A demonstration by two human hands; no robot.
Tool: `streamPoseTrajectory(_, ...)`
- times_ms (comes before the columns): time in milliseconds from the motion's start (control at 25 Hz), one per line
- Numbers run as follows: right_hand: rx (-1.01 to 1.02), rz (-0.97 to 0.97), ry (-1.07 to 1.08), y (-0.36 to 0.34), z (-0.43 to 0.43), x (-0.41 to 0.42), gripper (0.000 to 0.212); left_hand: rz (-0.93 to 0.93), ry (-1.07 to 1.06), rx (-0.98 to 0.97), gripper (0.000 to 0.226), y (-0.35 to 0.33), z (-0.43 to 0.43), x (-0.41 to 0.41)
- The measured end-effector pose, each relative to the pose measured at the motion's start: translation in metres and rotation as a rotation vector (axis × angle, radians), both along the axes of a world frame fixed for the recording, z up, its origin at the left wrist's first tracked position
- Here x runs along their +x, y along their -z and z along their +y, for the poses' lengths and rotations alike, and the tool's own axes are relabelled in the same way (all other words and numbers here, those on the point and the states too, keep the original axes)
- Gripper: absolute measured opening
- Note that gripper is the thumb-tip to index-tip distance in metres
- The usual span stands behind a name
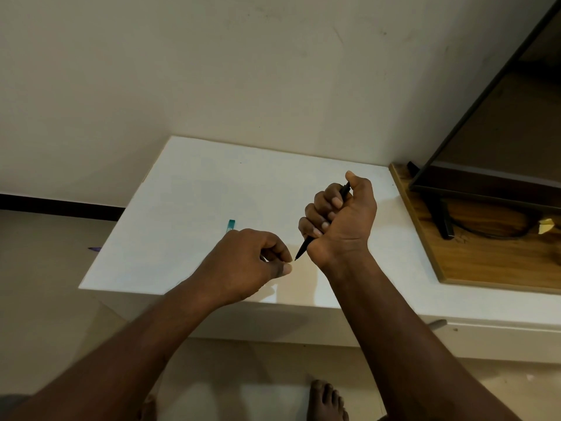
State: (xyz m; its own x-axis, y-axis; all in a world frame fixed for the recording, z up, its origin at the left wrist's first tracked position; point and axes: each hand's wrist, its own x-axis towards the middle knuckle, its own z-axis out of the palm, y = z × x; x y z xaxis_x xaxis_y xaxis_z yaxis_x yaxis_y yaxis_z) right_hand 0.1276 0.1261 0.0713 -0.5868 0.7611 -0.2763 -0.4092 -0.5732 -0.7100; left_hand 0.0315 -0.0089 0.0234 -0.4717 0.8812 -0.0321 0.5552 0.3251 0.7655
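My right hand (pixel 338 217) grips a black pen (pixel 303 249) in a fist above the white tabletop (pixel 188 202). The pen's tip points down and to the left, and its top end shows by my thumb. My left hand (pixel 247 262) hovers just left of the pen tip with curled fingers, thumb and forefinger pinched together close to the tip. Whether something small sits between those fingers is too hidden to tell. A teal pen-like object (pixel 230 224) lies on the table, partly hidden behind my left hand.
A wooden board (pixel 473 259) lies on the right of the table under a dark-framed screen (pixel 485 183), its stand and a black cable (pixel 485 233). A yellow scrap (pixel 546 226) sits near it. A wall rises behind. My bare foot (pixel 328 399) stands on the floor.
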Motion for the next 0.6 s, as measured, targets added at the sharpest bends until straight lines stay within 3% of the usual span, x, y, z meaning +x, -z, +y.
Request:
streamPoseTrajectory(400, 0.029, 0.017, -0.001, -0.001, -0.0022, -0.0004, 0.05, -0.007, -0.004, -0.004, 0.009, -0.0021, -0.0005, 0.0018)
streamPoseTrajectory(600, 0.035, 0.018, -0.027, -0.0007, -0.0039, -0.0008, 0.062, -0.015, -0.01, -0.008, 0.008, -0.0036, -0.0005, 0.0015)
